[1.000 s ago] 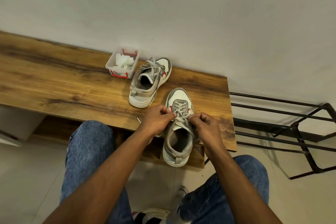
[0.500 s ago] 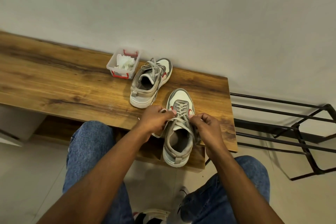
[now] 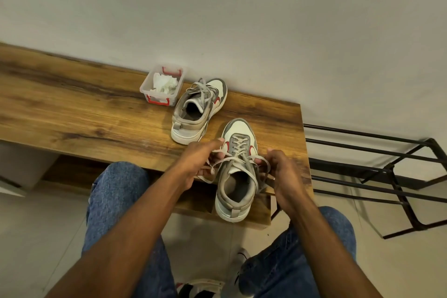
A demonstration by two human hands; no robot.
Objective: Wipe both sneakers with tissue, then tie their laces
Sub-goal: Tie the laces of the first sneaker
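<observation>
A person sits with knees in blue jeans at the bottom of the view and both bare forearms reaching forward to a wooden desk (image 3: 72,113). The near sneaker (image 3: 238,172) stands at the desk's front edge, its heel toward the person and toe pointing away toward the wall, so its long axis runs straight out between the two hands. The left hand (image 3: 200,164) sits just left of the shoe, its fingers curled and pinching one end of the lace (image 3: 238,156). The right hand (image 3: 281,172) sits just right of it, pinching a loop of the same lace. The lace stretches across the tongue between them, so both hands are equally near, and pulling outward would likely tighten the knot.

Farther back and to the left, the far sneaker (image 3: 199,110) lies angled toward the wall with its laces loose and untied. Just left of it, a small clear box (image 3: 145,88) with red clips holds crumpled tissue (image 3: 164,84). Behind the desk rises a plain pale wall. To the right, a black metal rack (image 3: 377,164) stands on a light tiled floor.
</observation>
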